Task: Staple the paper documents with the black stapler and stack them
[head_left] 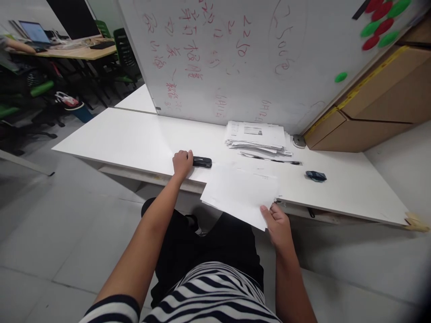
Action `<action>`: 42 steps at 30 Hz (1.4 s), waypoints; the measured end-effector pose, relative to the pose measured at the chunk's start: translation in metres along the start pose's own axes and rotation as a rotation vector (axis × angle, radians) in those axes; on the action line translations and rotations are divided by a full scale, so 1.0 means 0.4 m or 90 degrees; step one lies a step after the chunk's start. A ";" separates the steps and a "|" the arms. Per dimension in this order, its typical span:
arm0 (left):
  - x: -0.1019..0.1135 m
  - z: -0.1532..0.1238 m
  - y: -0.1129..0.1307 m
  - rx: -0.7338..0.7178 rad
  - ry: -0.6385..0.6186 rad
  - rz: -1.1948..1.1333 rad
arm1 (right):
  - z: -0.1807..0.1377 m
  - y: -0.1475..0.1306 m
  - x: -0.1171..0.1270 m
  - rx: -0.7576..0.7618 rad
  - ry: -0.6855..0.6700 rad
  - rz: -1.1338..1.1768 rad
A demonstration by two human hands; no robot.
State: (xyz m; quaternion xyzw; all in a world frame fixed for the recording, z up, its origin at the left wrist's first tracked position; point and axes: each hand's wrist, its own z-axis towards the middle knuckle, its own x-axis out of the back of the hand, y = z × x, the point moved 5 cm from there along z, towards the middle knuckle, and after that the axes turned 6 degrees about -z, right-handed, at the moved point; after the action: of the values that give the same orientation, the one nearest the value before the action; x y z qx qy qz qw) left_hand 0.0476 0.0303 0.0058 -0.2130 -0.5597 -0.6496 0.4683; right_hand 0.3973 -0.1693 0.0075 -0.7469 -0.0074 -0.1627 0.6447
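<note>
My left hand [182,163] is closed round one end of a black stapler [202,162] that lies on the white table [128,137] near its front edge. My right hand [278,223] pinches the near corner of a set of white paper sheets [240,192] that hangs partly over the table's front edge. Behind the sheets sits a stack of printed papers [257,138], with a black pen [269,159] lying just in front of it.
A small dark object [315,176] lies on the table to the right. A whiteboard [235,54] with red writing and magnets stands along the back. Cardboard boxes [380,98] are at the right. Desks with a laptop [33,32] and green chairs fill the far left.
</note>
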 end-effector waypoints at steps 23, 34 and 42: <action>0.001 -0.001 0.000 -0.009 0.012 0.011 | 0.160 -0.045 0.088 -0.004 0.041 0.112; -0.003 -0.008 -0.001 -0.029 0.036 0.035 | 0.357 0.005 0.159 -0.009 -0.072 -0.869; -0.003 0.001 0.000 -0.027 0.015 0.030 | 0.373 -0.053 0.061 0.321 -0.045 -0.859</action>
State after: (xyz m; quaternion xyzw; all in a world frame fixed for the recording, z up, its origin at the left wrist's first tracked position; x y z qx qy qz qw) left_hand 0.0483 0.0311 0.0049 -0.2282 -0.5350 -0.6528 0.4854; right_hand 0.4504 -0.0262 0.0169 -0.4128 -0.5250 -0.4948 0.5560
